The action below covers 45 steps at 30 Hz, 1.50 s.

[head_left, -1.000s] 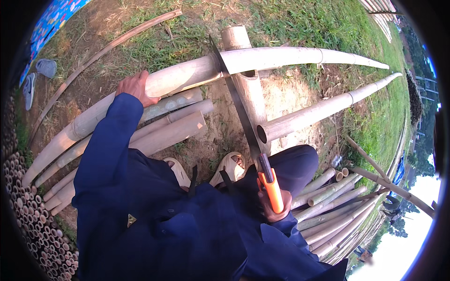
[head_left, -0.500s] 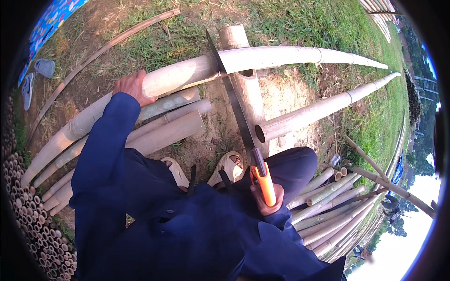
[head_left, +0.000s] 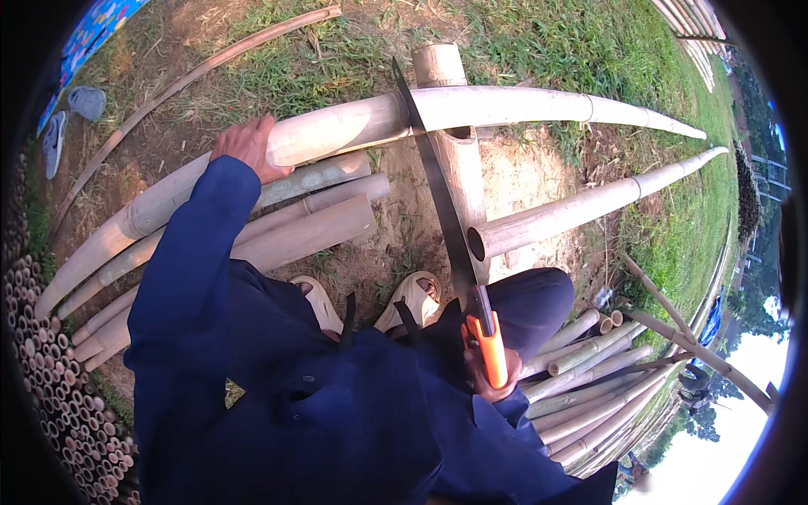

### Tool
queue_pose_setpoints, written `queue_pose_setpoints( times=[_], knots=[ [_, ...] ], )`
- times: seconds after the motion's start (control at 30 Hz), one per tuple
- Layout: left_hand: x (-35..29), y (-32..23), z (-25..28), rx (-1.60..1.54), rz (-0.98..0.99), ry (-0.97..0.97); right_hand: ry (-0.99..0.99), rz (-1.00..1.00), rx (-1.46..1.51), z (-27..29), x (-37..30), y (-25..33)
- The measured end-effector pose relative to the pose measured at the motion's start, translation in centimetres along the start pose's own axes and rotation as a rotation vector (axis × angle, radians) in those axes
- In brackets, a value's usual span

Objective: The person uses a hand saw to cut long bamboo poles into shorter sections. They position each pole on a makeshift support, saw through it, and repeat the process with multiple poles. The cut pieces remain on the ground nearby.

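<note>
Gripping a bamboo pole (head_left: 337, 130) with our left hand (head_left: 251, 150) and a saw (head_left: 443, 202) with our right hand (head_left: 478, 377), we appear to be mid-cut.

In the head view, the pole lies crosswise in front of us, over a thick bamboo support (head_left: 465, 181), the blade crossing it just left of that rest; how deep the teeth sit, we cannot tell. Our left fingers wrap the pole's rounded top; our right fingers close around the saw's orange handle. The next stroke, we judge, calls for a firm left hold and a straight blade. The pole is smooth, pale and ringed at its joints, the blade long, dark and tapering. Nearby, a second pole (head_left: 589, 209) shows a hollow, round end above dry soil (head_left: 408, 215).
</note>
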<state>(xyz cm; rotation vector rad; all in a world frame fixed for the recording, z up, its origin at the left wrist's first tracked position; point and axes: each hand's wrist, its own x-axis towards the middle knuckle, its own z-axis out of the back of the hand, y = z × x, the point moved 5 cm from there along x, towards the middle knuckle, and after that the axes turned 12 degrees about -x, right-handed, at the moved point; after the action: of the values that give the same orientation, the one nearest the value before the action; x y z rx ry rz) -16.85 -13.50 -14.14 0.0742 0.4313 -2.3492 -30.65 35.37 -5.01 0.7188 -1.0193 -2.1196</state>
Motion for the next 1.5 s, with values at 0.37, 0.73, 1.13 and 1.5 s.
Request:
queue_pose_setpoints(
  times=[0.37, 0.73, 1.13, 1.5],
  knots=[
    [0.9, -0.9, 1.1, -0.02, 0.041, 0.099, 0.071, 0.009, -0.066, -4.2, 14.2, 3.7],
    [2.2, -0.8, -0.1, -0.018, -0.051, -0.042, -0.063, 0.054, -0.081, -4.9, 15.6, 3.9],
    [0.9, -0.7, -0.1, 0.03, 0.014, 0.048, 0.001, -0.002, 0.089, -0.4, 5.9, 2.4],
    [0.1, -0.9, 0.4, -0.002, 0.004, 0.042, 0.08, -0.152, 0.056, -2.1, 7.0, 1.8]
  ],
)
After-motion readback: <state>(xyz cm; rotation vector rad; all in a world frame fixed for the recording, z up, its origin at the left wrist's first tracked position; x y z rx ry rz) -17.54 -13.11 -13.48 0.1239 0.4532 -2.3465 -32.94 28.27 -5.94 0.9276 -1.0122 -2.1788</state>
